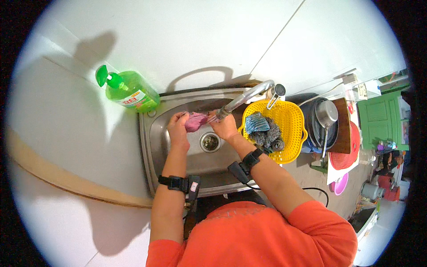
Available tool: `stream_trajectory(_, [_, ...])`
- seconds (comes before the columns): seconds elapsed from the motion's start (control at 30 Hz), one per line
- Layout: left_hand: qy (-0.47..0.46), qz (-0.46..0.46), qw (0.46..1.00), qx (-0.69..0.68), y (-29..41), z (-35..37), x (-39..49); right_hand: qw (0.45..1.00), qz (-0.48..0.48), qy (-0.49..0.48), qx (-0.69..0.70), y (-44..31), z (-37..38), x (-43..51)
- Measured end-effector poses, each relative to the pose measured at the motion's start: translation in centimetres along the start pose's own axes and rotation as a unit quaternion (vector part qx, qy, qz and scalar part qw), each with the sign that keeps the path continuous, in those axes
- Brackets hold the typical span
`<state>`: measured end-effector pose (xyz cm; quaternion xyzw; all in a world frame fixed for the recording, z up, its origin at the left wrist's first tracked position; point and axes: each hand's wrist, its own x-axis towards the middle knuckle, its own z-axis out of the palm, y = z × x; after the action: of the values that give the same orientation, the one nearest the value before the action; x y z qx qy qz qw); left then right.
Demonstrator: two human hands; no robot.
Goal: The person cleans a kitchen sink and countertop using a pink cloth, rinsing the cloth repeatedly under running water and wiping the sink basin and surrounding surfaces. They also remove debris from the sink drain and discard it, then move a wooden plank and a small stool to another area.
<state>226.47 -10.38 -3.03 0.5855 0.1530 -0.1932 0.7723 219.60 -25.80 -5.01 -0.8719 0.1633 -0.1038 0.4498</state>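
Observation:
Over the basin of a stainless steel sink (196,167), a wet-looking pink cloth (196,122) is held between my two hands. My left hand (178,130) pinches its left end between thumb and fingers. At the cloth's right end is my right hand (224,126), its fingers partly hidden behind the spout of the metal faucet (248,96). Water appears to run from the spout onto the cloth beside my right fingers. Below the cloth, the drain strainer (210,142) has dark bits in it.
A green pump bottle (133,91) stands at the sink's back left corner. Right of the basin, a yellow plastic basket (290,123) holds a blue scrubbing pad (257,122) and steel wool scourers (270,133). Beyond it are a small metal pot (326,112) and a red basket (343,157).

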Motion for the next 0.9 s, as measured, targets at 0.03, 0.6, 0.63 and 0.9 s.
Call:
stream_trajectory(0.03, [0.006, 0.009, 1.0, -0.012, 0.1, 0.1, 0.0, 1.0, -0.023, 0.006, -0.014, 0.0, -0.1, 0.0])
stream_trajectory(0.6, [0.17, 0.151, 0.963, 0.146, 0.3, -2.2, 0.3, 0.954, -0.001, -0.286, -0.084, 0.3, -3.8, -0.4])
stream_trajectory(0.63, [0.175, 0.144, 0.962, 0.155, 0.1, -2.5, 0.5, 0.963, 0.04, -0.265, -0.003, 0.6, -3.8, -0.2])
stream_trajectory(0.9, [-0.017, 0.232, 0.852, 0.47, -3.8, -2.8, -1.6, 0.886, 0.191, -0.232, 0.354, -0.5, -2.2, -0.4])
